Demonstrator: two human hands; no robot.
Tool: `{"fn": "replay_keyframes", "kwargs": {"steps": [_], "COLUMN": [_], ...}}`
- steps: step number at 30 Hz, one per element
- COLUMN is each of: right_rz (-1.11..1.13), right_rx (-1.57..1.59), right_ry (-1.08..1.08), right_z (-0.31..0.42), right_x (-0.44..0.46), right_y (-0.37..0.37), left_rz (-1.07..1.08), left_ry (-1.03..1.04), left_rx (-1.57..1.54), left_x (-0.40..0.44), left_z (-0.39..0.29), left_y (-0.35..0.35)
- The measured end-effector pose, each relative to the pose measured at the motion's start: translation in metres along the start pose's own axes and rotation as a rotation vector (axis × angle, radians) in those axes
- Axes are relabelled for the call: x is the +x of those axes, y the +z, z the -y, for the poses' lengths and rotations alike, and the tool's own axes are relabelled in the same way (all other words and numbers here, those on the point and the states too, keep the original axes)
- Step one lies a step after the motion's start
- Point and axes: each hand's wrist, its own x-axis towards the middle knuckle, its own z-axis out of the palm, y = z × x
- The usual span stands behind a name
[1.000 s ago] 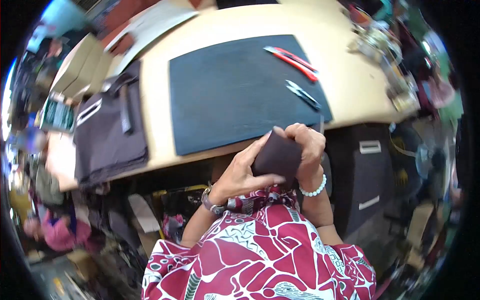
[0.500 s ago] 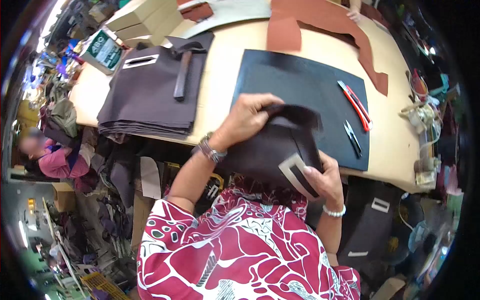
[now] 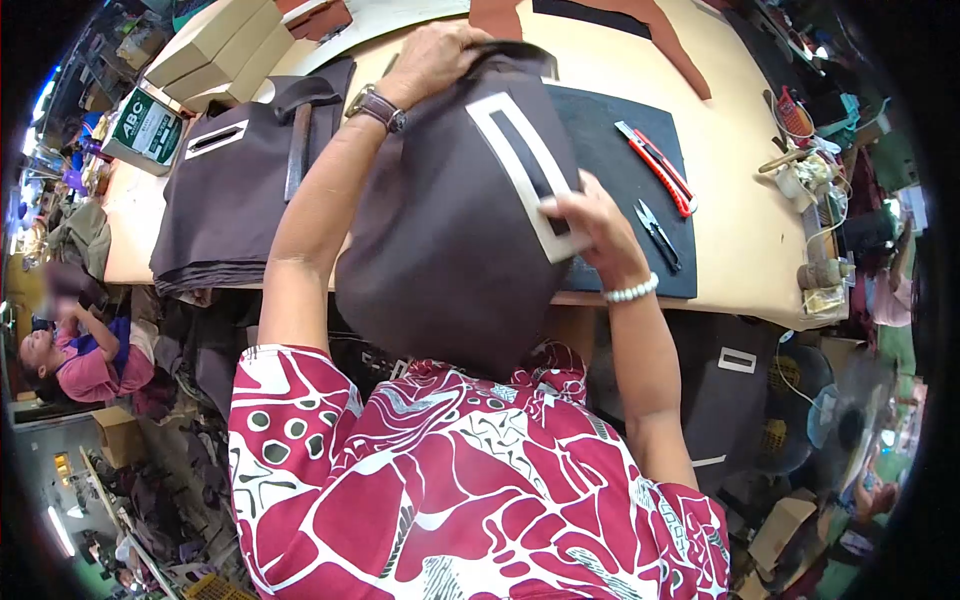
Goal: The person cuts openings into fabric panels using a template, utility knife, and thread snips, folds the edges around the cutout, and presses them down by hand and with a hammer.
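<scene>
Pale tabletop [image 3: 745, 250] arcs across the upper half of the frame, with cardboard boxes [image 3: 220, 50] at upper left and a dark mat [image 3: 610, 115] right of centre bearing a red utility knife [image 3: 660, 170] and snips [image 3: 658, 235]. Between the two hands, at the centre of the frame, a dark brown sheet [image 3: 430, 250] hangs over the table's near edge, its length running from upper centre to lower centre. Its cream rectangular frame [image 3: 517, 182] slants from upper left to lower right, the right hand [image 3: 602, 228] nearer its lower end. Apart from it, the left hand [image 3: 440, 62] is clamped on the sheet's top edge, arm stretched upward. Right thumb overlies the cream frame, forearm rising from lower right; blur hides whether those fingers grip.
</scene>
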Motion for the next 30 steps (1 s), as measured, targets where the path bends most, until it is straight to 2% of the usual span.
{"fn": "replay_keyframes", "kwargs": {"steps": [2, 4, 5, 6, 8, 10, 13, 16, 19, 20, 22, 25, 26, 28, 30], "right_rz": [0.044, 0.019, 0.001, -0.015, -0.038, -0.087, -0.033, 0.048, 0.086, 0.152, 0.171, 0.191, 0.226, 0.198, 0.194], "right_rx": [-0.071, -0.010, 0.023, 0.054, 0.095, 0.141, 0.143, 0.245, 0.381, 0.324, 0.148, -0.430, -0.271, -0.202, -0.106], "right_ry": [0.004, 0.038, 0.064, 0.088, 0.140, 0.199, 0.210, 0.158, 0.127, 0.163, 0.119, 0.190, 0.093, 0.059, 0.080], "right_z": [-0.004, -0.008, -0.015, -0.020, -0.027, -0.039, -0.040, -0.044, -0.050, -0.058, -0.047, -0.021, -0.027, -0.020, -0.003], "right_x": [0.029, 0.043, 0.049, 0.054, 0.062, 0.072, 0.071, 0.064, 0.051, 0.054, 0.037, 0.028, 0.030, 0.037, 0.041], "right_y": [-0.003, 0.003, 0.004, 0.006, 0.008, 0.009, 0.013, 0.017, 0.020, -0.002, 0.008, 0.006, 0.008, 0.009, 0.015], "left_rz": [-0.248, -0.371, -0.576, -0.470, -0.475, -0.241, 0.028, 0.180, 0.223, 0.226, 0.221, 0.277, 0.299, 0.349, 0.281], "left_ry": [-0.016, -0.258, -0.115, -0.279, -0.274, -0.429, -0.740, -0.784, -0.715, -0.712, -0.726, -0.700, -0.708, -0.678, -0.717], "left_rx": [0.174, 0.132, 0.179, -0.035, -0.090, -0.099, -0.304, -0.229, -0.061, -0.063, -0.076, -0.025, -0.029, -0.039, -0.159], "left_x": [0.002, -0.007, -0.017, -0.037, -0.077, -0.119, -0.158, -0.169, -0.168, -0.167, -0.170, -0.170, -0.168, -0.164, -0.156], "left_z": [-0.015, -0.043, -0.044, -0.064, -0.079, -0.092, -0.092, -0.088, -0.092, -0.096, -0.096, -0.098, -0.099, -0.089, -0.077], "left_y": [-0.019, -0.048, -0.042, -0.044, -0.025, -0.008, 0.010, 0.014, 0.013, 0.017, 0.018, 0.015, 0.011, 0.005, -0.001]}}
